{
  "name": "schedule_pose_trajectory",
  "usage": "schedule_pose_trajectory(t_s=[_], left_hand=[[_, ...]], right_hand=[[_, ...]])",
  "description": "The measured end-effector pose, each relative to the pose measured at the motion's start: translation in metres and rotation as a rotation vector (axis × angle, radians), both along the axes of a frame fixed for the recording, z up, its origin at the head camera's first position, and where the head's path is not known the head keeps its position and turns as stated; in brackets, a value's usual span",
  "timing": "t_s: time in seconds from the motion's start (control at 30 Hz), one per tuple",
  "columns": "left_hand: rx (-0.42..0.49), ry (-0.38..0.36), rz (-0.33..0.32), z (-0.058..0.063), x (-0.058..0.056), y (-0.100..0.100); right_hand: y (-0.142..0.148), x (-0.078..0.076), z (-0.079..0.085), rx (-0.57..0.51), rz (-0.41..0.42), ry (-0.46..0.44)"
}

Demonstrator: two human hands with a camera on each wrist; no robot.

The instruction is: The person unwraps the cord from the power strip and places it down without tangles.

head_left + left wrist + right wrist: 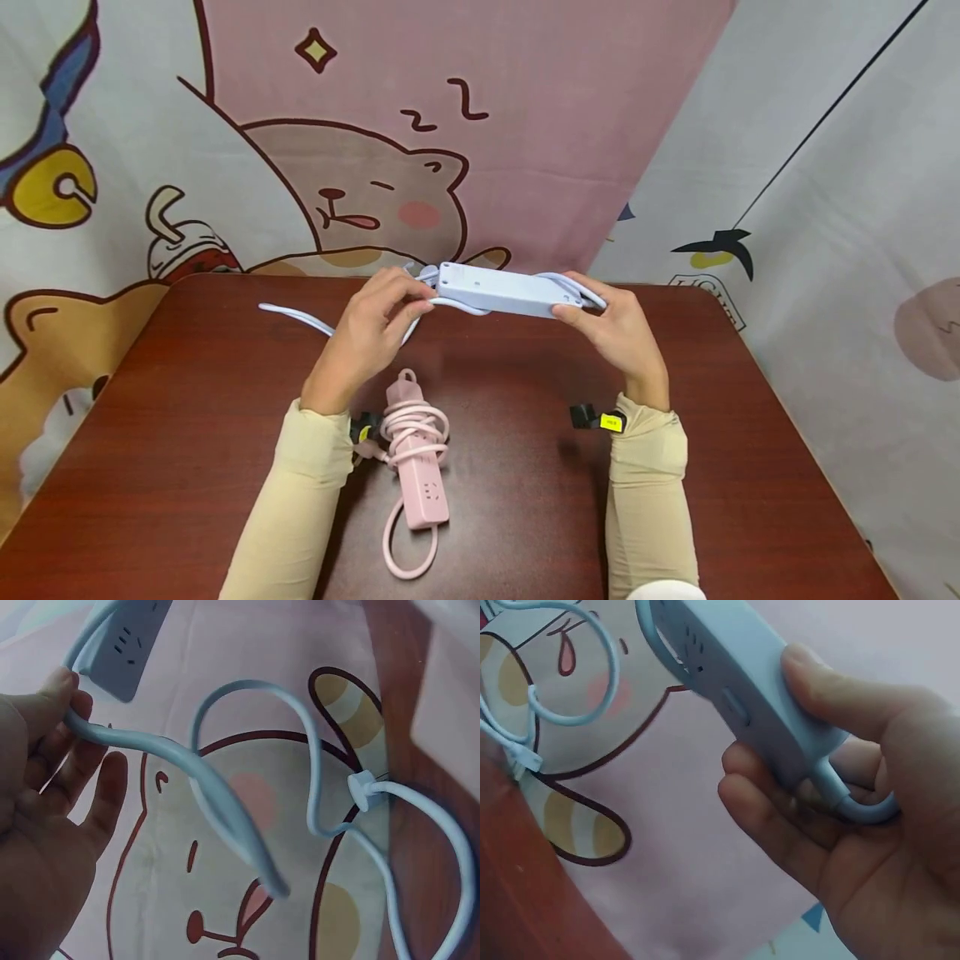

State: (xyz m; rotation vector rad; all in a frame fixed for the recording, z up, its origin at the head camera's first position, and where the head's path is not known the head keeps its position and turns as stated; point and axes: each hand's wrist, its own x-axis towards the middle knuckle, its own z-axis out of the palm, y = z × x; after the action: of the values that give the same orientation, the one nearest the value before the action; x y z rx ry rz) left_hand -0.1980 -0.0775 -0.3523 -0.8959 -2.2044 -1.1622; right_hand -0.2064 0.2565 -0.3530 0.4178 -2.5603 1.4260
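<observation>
A pale blue power strip [502,290] is held above the far part of the table, its socket-free underside facing the head camera. My right hand [618,329] grips its right end, the thumb along the side. In the right wrist view, the cord [829,784] leaves the strip at that end, near my palm. With thumb and fingertips my left hand [375,321] pinches the pale blue cord [157,742] beside the strip's other end. More of this cord loops loosely below, and its white-blue plug [361,791] hangs in the left wrist view.
On the brown table [525,500] lies a pink power strip [424,492], its pink cord [412,425] wound around its upper part and one loop at its near end. Behind the table hangs a cartoon-printed curtain [570,125]. A white rounded object [666,592] shows at the bottom edge.
</observation>
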Motion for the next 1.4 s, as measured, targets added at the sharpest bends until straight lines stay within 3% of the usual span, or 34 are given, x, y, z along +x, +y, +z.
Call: schedule_pose_trajectory(t_s=[0.1,0.4,0.77,1.1,1.4], left_hand=[[0.029,-0.02,-0.004,0.001,0.001,-0.001],[0.029,-0.029,-0.016,0.0,0.001,-0.002],[0.025,-0.091,0.009,0.002,0.003,-0.004],[0.032,-0.121,0.041,0.001,0.0,-0.012],[0.052,-0.125,0.064,0.001,0.0,-0.017]], right_hand=[[0.004,0.0,0.001,-0.049,0.004,0.002],[0.004,0.0,0.0,-0.038,-0.004,0.038],[0.002,0.001,0.001,-0.082,-0.004,0.055],[0.004,0.001,0.003,-0.169,0.043,0.046],[0.006,0.003,0.003,-0.16,0.077,0.072]])
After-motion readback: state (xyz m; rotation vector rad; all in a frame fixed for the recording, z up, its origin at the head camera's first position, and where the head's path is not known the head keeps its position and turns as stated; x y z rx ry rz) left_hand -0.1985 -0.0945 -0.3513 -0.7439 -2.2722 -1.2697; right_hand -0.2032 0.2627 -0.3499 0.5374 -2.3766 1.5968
